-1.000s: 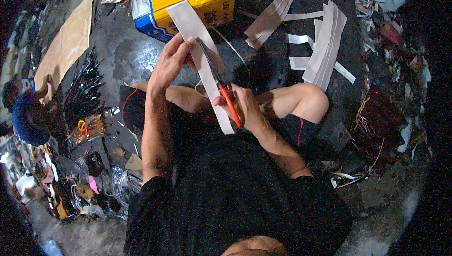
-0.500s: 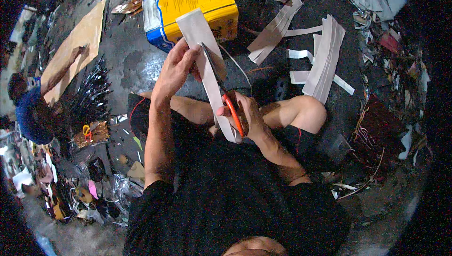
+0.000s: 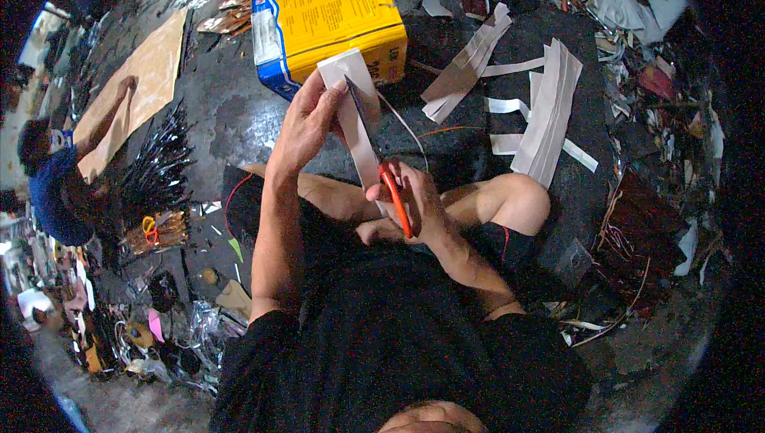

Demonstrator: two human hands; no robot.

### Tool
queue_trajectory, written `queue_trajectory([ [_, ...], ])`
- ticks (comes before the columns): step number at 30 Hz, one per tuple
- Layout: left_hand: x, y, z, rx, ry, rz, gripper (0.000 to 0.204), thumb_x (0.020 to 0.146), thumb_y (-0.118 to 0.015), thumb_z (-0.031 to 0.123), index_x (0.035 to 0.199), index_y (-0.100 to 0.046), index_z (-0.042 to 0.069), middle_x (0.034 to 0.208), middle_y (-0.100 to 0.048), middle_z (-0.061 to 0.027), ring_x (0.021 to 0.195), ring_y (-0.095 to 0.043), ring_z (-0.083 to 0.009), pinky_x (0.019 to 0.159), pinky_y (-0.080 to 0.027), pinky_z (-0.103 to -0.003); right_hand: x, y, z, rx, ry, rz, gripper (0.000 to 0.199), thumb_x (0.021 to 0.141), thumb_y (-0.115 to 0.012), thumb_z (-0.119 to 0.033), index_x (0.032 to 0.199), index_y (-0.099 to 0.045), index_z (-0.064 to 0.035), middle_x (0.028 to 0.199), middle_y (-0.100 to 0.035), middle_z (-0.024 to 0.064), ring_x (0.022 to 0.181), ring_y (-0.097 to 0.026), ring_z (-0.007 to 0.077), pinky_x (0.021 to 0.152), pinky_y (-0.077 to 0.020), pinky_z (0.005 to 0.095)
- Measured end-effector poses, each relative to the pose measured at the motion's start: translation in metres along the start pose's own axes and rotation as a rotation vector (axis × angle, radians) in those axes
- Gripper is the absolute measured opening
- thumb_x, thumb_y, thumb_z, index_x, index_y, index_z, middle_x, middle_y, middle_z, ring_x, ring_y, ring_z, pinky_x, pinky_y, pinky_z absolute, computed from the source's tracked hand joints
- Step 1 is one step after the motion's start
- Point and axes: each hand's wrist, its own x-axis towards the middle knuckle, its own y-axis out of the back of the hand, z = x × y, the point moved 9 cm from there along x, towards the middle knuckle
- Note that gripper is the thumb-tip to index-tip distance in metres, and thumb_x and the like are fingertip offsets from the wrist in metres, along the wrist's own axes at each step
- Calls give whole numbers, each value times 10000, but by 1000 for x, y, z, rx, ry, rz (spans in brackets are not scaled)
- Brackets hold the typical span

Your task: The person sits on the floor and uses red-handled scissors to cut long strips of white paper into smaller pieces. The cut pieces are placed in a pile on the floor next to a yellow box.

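— Condition of grips?
— Right hand (image 3: 420, 200), near centre: closed around orange-handled scissors (image 3: 396, 195). Their blades (image 3: 364, 114) appear to touch the pale strip (image 3: 356, 134), though grain obscures the edge. Left hand (image 3: 305, 121), toward eleven o'clock: clamped on that strip's upper part; it runs from eleven down to centre.
— Beyond?
— Strip bundle (image 3: 550, 106) at two; yellow box (image 3: 335, 15) near twelve.

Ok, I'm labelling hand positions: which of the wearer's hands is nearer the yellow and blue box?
Left. In the picture, the left hand overlaps the bottom of the box; the right hand, holding the scissors, is lower, farther off.
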Motion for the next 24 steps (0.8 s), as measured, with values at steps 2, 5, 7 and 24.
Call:
queue_trajectory([
  [2,2,-2,10,77,-96,-13,359,888,-447,222,1186,-420,25,1049,-528,-45,933,-506,-134,800,-412,-265,1,3,-16,-15,141,80,398,716,-671,-364,863,-483,-46,729,-592,73,651,-575,199,604,-453,323],
  [5,-2,-7,12,121,-105,45,355,886,-446,234,1168,-442,18,1080,-525,-63,975,-493,-142,840,-390,-265,9,6,-20,31,96,156,492,740,-554,-518,779,-496,-31,663,-547,111,614,-548,277,554,-423,358],
  [7,-6,-6,15,232,-140,91,353,886,-445,234,1164,-446,17,1094,-521,-72,1005,-476,-144,869,-368,-265,15,4,-2,144,-17,147,553,737,-505,-578,745,-500,-25,642,-525,127,605,-530,308,537,-408,376],
  [24,-16,-71,71,-34,-451,19,438,814,-502,44,1224,-348,58,1085,-494,-83,968,-484,-153,826,-393,-268,-11,89,-34,17,21,667,502,753,-616,-393,1049,-467,-16,932,-560,105,795,-547,147,681,-426,261],
])
